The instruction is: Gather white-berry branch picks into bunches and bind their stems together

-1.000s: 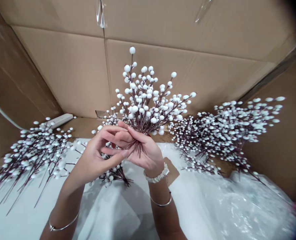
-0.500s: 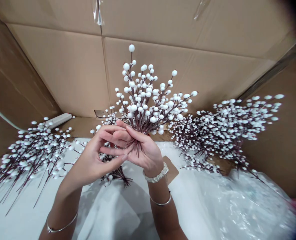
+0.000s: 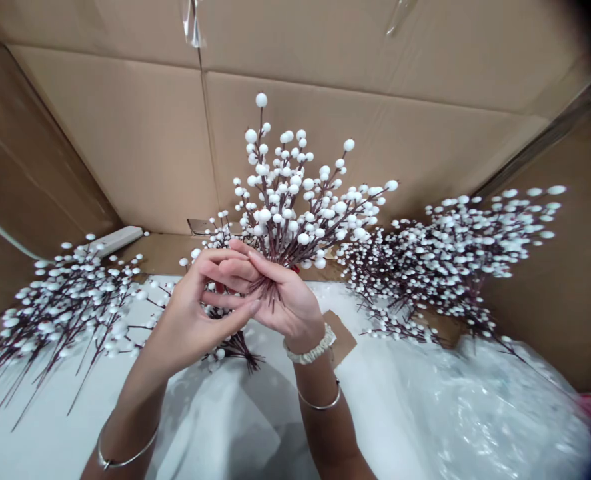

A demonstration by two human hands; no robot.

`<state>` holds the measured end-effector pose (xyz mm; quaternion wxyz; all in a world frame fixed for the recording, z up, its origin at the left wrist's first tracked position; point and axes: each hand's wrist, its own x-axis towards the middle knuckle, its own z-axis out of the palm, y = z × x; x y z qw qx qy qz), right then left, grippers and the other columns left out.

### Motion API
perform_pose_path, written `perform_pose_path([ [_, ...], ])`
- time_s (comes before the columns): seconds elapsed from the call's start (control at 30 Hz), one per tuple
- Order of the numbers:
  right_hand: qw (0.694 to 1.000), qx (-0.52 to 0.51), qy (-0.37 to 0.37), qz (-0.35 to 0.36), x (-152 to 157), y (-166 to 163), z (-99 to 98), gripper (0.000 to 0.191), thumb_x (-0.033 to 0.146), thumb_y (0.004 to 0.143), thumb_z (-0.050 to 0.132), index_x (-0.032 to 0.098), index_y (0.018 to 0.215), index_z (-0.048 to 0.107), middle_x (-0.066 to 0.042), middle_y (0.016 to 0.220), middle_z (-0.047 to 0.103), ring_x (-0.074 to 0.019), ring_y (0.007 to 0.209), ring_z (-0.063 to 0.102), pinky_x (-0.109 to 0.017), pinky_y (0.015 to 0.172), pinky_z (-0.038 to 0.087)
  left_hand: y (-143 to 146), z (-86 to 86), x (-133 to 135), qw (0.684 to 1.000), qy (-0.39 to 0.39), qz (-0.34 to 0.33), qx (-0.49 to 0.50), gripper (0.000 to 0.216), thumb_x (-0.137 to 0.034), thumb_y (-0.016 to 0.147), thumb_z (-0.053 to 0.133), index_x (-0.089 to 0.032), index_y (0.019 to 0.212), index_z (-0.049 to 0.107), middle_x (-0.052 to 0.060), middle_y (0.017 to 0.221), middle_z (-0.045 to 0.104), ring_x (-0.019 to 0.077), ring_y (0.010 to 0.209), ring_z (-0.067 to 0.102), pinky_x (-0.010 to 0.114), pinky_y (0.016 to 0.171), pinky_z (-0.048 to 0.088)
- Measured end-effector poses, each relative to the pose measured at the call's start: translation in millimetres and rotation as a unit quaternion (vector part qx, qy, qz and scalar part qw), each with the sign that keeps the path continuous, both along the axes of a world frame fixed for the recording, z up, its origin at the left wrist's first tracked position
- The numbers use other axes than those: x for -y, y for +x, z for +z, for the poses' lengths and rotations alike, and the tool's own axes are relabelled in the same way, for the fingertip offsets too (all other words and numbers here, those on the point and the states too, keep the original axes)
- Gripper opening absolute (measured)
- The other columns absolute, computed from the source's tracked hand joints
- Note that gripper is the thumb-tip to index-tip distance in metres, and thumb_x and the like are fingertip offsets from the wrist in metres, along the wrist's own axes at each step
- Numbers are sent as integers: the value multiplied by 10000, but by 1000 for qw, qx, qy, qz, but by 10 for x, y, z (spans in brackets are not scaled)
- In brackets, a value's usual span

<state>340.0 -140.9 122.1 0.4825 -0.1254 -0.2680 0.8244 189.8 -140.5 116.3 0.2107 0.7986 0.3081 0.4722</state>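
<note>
Right hand (image 3: 292,310) is clamping the gathered stems of a white-berried artificial spray (image 3: 285,193), upright at 12 o'clock, left hand (image 3: 188,320) is curling against it, hold unclear, while a loose spray (image 3: 65,307) and a second loose spray (image 3: 455,253) are lying at 9 and 3 o'clock on plastic sheeting (image 3: 475,407).

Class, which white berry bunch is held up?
The middle bunch, held between the left hand and right hand; the left-side bunch and right-side bunch lie lower.

There are two hands, one left hand (image 3: 190,313) and one right hand (image 3: 285,300), with one berry bunch (image 3: 285,193) held between them. At least three other berry bunches (image 3: 70,300) lie nearby. There are two bangles (image 3: 320,405), one scrunchie (image 3: 310,350), one cardboard tag (image 3: 340,340) and one white bar (image 3: 115,241).
</note>
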Motion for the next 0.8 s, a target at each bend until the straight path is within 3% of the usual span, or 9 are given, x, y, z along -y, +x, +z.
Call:
perform_pose_path([
  [0.2, 1000, 13, -14, -8, 5, -14, 10, 373, 142, 1006, 214, 174, 1121, 568, -45, 855, 769, -180, 1073, 709, -560, 1070, 448, -2, 21, 7, 1000, -18, -1, 5, 415, -226, 793, 751, -243, 1154, 548, 19, 1143, 642, 157, 1081, 638, 231, 859, 550],
  [0.53, 1000, 11, -10, -20, 19, -45, -18, 355, 133, 1003, 252, 175, 1116, 586, -37, 824, 767, -175, 999, 730, -520, 1061, 472, 70, 69, 34, 994, -89, 6, 64, 249, -294, 830, 725, -229, 1027, 588, 30, 1065, 657, 184, 999, 654, 300, 844, 571],
  [0.8, 1000, 15, -14, -18, 30, -41, -10, 372, 113, 994, 243, 174, 1105, 593, -42, 831, 767, -169, 973, 735, -522, 1061, 471, 37, 68, 34, 997, -66, 6, 30, 332, -294, 802, 751, -244, 1083, 581, 29, 1079, 648, 189, 993, 651, 308, 835, 581],
])
